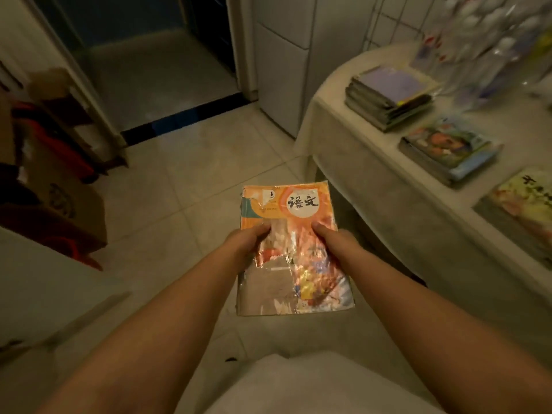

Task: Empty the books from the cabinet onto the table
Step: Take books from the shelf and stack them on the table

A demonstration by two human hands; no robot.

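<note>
Orange book (pixel 294 249) gripped between left hand (pixel 249 243) and right hand (pixel 331 242).

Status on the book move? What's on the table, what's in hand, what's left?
Done: three piles already sit on the table: a purple-topped stack, a colourful-cover stack and a yellow-cover pile at the frame edge. In hand: the left hand and right hand hold an orange textbook over the floor, not yet set down. Left: unclear, since the cabinet's contents aren't visible.
</note>
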